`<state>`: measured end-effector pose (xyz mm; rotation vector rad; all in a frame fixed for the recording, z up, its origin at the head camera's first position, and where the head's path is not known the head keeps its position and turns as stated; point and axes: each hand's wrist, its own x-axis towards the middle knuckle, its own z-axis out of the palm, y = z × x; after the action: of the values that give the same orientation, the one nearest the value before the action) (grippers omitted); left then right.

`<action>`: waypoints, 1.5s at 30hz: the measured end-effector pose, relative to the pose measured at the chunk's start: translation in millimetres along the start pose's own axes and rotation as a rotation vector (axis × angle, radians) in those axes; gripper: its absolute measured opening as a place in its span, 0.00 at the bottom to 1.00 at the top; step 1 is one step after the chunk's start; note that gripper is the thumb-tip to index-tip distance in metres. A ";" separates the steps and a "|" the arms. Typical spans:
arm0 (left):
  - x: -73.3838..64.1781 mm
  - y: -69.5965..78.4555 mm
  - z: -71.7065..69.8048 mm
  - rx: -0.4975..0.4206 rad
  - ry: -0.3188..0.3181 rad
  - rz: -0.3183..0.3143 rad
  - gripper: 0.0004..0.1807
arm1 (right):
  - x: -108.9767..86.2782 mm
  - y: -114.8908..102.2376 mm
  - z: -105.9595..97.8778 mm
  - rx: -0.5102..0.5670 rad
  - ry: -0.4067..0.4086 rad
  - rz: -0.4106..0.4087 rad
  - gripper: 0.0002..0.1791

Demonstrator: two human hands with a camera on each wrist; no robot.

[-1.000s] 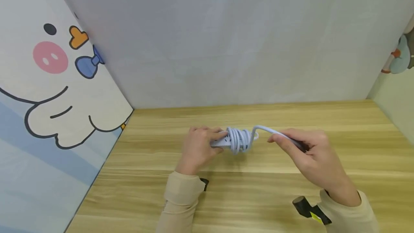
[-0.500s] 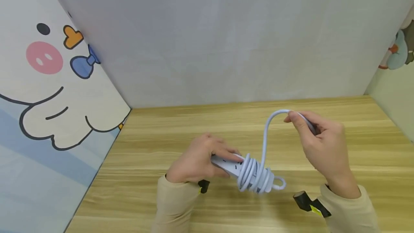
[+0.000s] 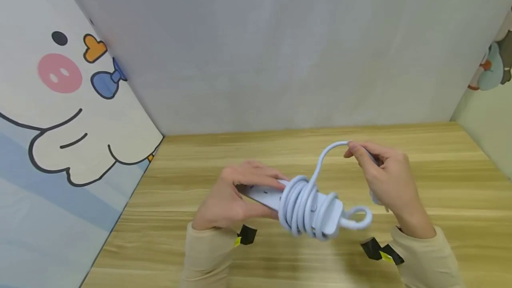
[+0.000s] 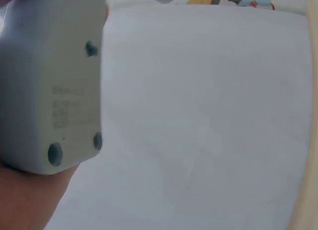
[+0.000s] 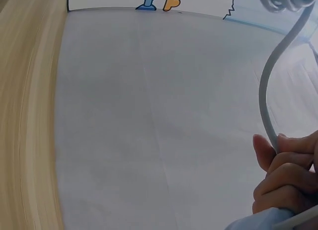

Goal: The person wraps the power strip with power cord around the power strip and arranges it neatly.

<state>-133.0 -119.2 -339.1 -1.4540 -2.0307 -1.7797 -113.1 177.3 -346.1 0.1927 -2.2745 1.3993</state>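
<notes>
A white power strip (image 3: 264,195) is tilted above the table, its sockets partly in sight in the head view. My left hand (image 3: 228,194) grips its near end, thumb on one side and fingers on the other. Several turns of white cord (image 3: 298,210) wrap the strip's far half, and a small cord loop (image 3: 362,219) sticks out of its end. From the coil a free length rises to my right hand (image 3: 388,181), which pinches it. Below that hand a pale plug (image 3: 375,198) is partly hidden. The left wrist view shows the strip's underside (image 4: 74,106) with dark round feet.
A wood-grain table (image 3: 168,243) lies beneath both hands. Behind it stands a plain pale wall (image 3: 280,57). A cartoon-printed panel (image 3: 120,132) closes off the left side, and another printed panel (image 3: 488,114) the right.
The power strip first came nearer and swung its coiled end down to the right, then rose toward the camera. My right hand drew the cord up and away, then shifted slightly left and lower.
</notes>
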 end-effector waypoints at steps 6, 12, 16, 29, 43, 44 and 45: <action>-4.0 -4.9 -1.5 -0.104 0.277 -0.074 0.34 | -2.7 5.2 -1.3 -0.027 -0.150 0.070 0.15; 0.9 -14.0 -0.7 0.050 0.490 -0.062 0.28 | -4.2 0.6 -0.1 0.067 -0.376 0.082 0.17; 2.9 -23.2 -1.5 0.196 0.577 -0.042 0.26 | -5.4 -3.4 2.4 0.094 -0.558 0.049 0.16; 6.9 -47.9 2.3 0.734 0.745 -0.009 0.24 | -11.1 -7.8 8.9 -0.054 -0.733 -0.187 0.06; 6.0 -53.8 1.5 1.046 0.732 -0.031 0.21 | -16.3 -15.0 16.5 -0.018 -0.682 -0.349 0.07; 5.7 -54.3 1.4 1.056 0.724 -0.039 0.22 | -16.4 -15.1 16.1 -0.011 -0.682 -0.365 0.07; 5.4 -54.7 1.4 1.068 0.712 -0.050 0.22 | -16.3 -15.3 15.9 -0.002 -0.684 -0.385 0.08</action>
<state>-171.9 -108.3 -376.4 -0.3740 -2.0007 -0.7169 -98.3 154.2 -347.1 1.1978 -2.5490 1.2393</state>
